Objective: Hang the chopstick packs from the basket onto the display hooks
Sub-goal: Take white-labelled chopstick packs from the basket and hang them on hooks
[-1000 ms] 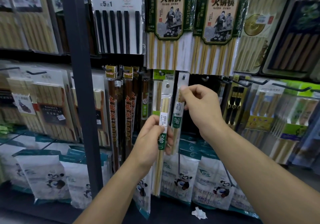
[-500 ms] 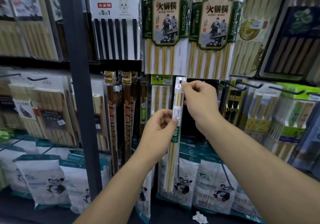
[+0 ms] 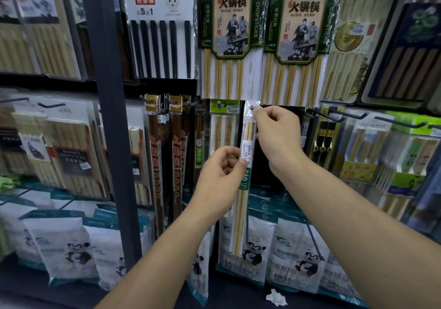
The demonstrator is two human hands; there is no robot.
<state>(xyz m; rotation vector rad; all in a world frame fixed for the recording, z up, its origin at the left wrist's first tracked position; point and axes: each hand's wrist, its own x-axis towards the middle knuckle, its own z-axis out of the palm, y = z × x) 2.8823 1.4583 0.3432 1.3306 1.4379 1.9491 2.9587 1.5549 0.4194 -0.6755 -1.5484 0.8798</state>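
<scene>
both hands pinch the chopstick pack; if its hole misses the hook it probably drops

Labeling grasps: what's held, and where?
One chopstick pack, by both hands: right hand fingers pinch its top, left hand pinches mid-pack at the price sticker.

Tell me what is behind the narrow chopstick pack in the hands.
Behind the chopstick pack: a dark gap around its middle and panda-print bags at its lower end. What lies directly behind its header is covered.
</scene>
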